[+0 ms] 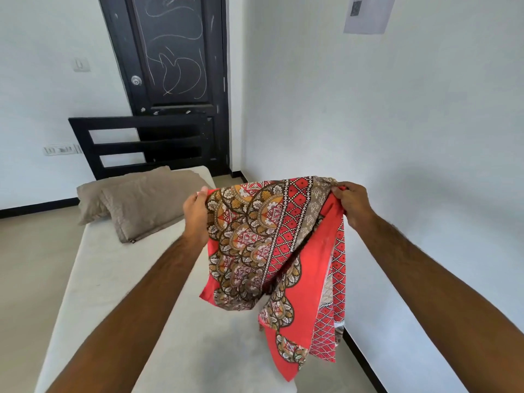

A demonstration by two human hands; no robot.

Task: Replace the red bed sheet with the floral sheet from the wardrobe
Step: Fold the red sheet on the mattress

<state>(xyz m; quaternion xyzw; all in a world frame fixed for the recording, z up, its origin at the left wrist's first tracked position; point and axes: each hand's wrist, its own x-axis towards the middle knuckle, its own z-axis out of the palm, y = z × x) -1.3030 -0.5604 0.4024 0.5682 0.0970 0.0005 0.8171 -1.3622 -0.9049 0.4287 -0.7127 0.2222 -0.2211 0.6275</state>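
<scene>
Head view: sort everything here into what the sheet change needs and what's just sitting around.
Belongs to the job:
red patterned sheet, gripped by left hand and right hand
bare mattress
pillows

Just there:
black door with chalk scribbles
black headboard
wall sockets
light switch

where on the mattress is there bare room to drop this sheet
Bare mattress runs from the pillows to the near edge, under the sheet both hands hold up. The headboard end is crowded.

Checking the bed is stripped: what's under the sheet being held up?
Under the red patterned sheet lies bare white mattress; the patch directly behind the hanging cloth is hidden.
</scene>
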